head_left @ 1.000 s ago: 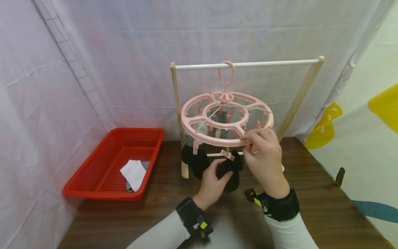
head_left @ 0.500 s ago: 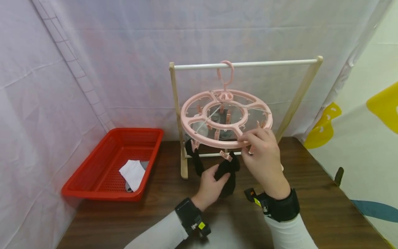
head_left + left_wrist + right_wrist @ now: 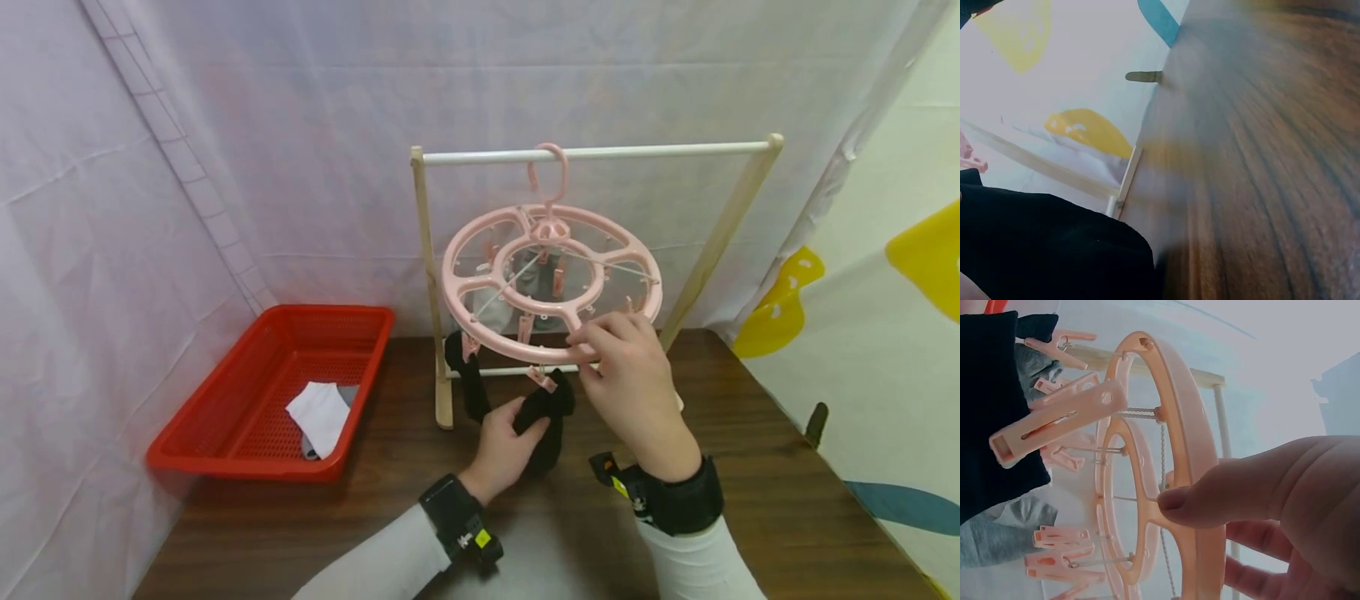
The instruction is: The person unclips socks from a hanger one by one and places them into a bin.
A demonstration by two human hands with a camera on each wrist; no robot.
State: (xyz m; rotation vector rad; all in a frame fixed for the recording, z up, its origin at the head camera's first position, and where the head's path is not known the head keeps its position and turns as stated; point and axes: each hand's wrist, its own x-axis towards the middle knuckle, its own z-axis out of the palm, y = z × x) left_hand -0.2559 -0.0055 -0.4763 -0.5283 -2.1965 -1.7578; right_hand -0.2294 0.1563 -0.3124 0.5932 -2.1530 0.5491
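My left hand point(image 3: 501, 450) holds a black sock point(image 3: 543, 442) between thumb and fingers, below the front of a round pink clip hanger point(image 3: 480, 329). At the sock's top edge hangs a pink clothespin point(image 3: 1060, 425), which overlaps the sock and appears to clip it. With my right hand point(image 3: 633, 383) I grip the hanger's outer ring at the front right, the thumb point(image 3: 1210, 500) pressing on it. Another black sock point(image 3: 472, 387) hangs from a clothespin at the front left. The left wrist view has the held black sock point(image 3: 1054, 244) large at lower left.
The hanger hooks over the white bar point(image 3: 660, 151) of a wooden-sided rack point(image 3: 429, 275). Grey socks point(image 3: 536, 279) hang at the hanger's back. A red basket point(image 3: 176, 429) on the left holds a white cloth item point(image 3: 321, 417) and something grey. Underneath is a brown wooden table point(image 3: 585, 533).
The hanger's near side has dipped and its far side has risen. My right hand has moved slightly left with the ring. The front-left black sock has turned edge-on.
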